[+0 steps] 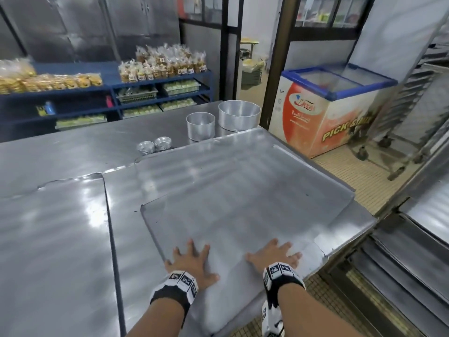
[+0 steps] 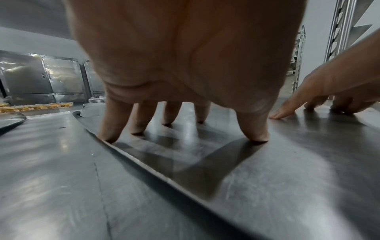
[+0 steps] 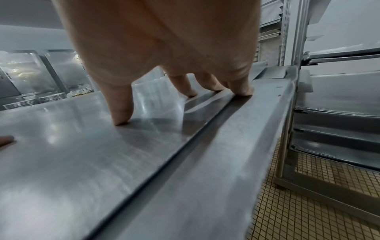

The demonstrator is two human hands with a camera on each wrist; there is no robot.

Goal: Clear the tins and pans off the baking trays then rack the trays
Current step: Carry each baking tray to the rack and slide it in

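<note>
Both hands [image 1: 192,260] [image 1: 274,256], fingers spread flat, press the baking tray [image 1: 243,203], long axis angled away rightward.

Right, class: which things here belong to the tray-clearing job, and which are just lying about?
Job:
near tray under left hand and right hand
far tray
left tray
two round tins
small pan stacks
tray rack

Lying about:
chest freezer
blue shelves
bagged snacks
</note>
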